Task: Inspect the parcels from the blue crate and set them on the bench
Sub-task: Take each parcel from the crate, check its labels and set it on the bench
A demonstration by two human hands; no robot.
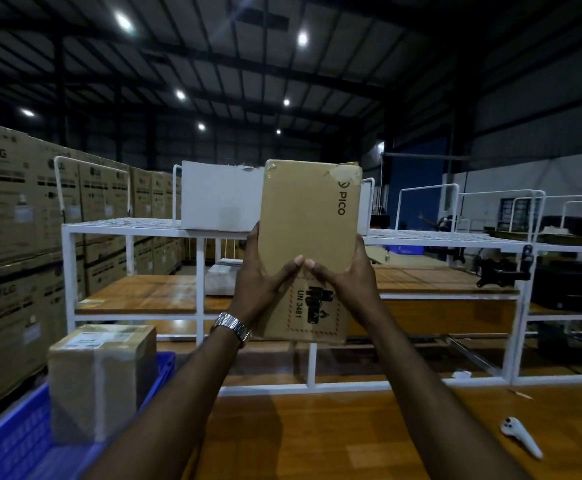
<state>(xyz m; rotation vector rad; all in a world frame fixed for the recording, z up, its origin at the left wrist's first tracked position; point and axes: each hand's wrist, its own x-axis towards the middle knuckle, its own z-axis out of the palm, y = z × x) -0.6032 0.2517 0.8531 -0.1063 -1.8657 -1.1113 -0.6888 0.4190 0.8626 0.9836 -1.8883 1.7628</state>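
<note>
Head: parcel [308, 237] upright (lettering sideways).

left grip [265, 275], right grip [343, 273], both raised, clasping

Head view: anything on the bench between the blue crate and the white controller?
Head view: only the person's forearms cross above it; the bench between blue crate and white controller is bare wood.

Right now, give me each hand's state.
Left hand: grips the PICO box, thumb across its face.
Right hand: grips the same box.
</note>
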